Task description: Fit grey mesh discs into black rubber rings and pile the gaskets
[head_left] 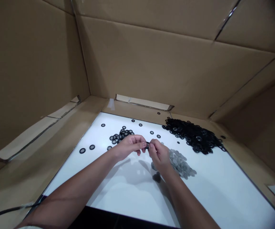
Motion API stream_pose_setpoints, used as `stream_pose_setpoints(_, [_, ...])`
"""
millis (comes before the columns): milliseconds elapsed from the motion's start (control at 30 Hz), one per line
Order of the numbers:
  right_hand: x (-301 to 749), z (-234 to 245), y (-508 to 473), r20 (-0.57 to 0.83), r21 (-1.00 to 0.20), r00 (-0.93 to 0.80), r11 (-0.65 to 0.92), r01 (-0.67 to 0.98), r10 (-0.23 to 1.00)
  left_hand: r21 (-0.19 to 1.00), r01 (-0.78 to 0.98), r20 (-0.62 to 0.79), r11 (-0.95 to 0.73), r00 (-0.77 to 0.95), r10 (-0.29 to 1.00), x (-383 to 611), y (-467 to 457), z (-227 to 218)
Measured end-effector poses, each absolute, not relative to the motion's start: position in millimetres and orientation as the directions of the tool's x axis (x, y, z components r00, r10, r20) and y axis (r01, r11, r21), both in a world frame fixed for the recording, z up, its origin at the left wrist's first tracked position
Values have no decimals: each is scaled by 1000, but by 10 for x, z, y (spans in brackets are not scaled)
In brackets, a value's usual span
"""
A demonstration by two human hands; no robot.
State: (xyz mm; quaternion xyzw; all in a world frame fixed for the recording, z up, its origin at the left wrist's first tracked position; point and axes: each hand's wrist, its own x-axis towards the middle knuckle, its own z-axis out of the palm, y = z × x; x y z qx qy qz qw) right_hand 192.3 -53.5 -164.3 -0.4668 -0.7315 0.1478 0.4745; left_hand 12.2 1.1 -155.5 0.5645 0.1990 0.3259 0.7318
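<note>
Fingertips (144, 145) hide much of the black ring (147, 146); the right hand (160, 155) partly covers the grey discs (181, 163).

We're boxed in here, brown cardboard walls (151, 63) rising left, right and ahead, a pale strip (144, 102) sitting low on the far one, and soft light gleams off our white tabletop (127, 194)!

Light muted and cool, seemingly from overhead; white tabletop (223, 190) was brightest, cardboard walls (151, 63) dim brown. Soft-edged shadows fell on the white below the left hand (133, 144) and right hand (160, 153), with faint pale glare patches between. Heap of black rings (196, 136) sank into near-solid dark; grey discs (181, 163) looked soft, outlines partly smeared. Wide-angle stretch was plain toward the edges; upper right corner dropped to blurred black.
</note>
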Motion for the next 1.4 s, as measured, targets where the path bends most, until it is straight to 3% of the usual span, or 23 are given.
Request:
stream_pose_setpoints(233, [1909, -1616, -545, 562, -662, -116, 530, 530, 819, 951, -264, 78, 160, 707, 702, 144, -17, -1543])
stream_pose_setpoints(400, [1932, -1645, -539, 517, -732, -88, 493, 470, 851, 970, -225, 94, 91, 694, 714, 146, 1, -1563])
stream_pose_setpoints(533, [1920, -1705, -490, 434, -836, -49, 422, 350, 900, 980, -182, 171, -81, 567, 805, 135, 22, -1535])
stream_pose_setpoints(633, [1868, -1725, -451, 351, -909, -50, 353, 220, 935, 946, -115, 324, -304, 408, 853, 111, 19, -1521])
stream_pose_setpoints(767, [1801, -1713, -442, 281, -956, -58, 285, 75, 958, 762, 61, 598, -645, 320, 735, 77, 12, -1559])
stream_pose_setpoints(967, [1787, -1715, -442, 233, -972, -32, 232, -22, 972, 644, 92, 686, -759, 369, 627, 64, 10, -1584])
stream_pose_setpoints(1100, [1805, -1723, -435, 243, -970, 0, 243, -2, 970, 737, 46, 610, -675, 384, 693, 93, -17, -1550])
stream_pose_setpoints(1233, [1832, -1702, -450, 290, -956, 61, 285, 73, 955, 951, -113, 308, -288, 429, 849, 144, -32, -1517])
stream_pose_setpoints(1300, [1839, -1698, -462, 312, -945, 73, 302, 123, 947, 977, -162, 203, -138, 516, 833, 157, -30, -1504])
stream_pose_setpoints(1400, [1839, -1705, -482, 344, -925, 66, 326, 196, 937, 981, -180, 157, -66, 554, 817, 154, -25, -1486])
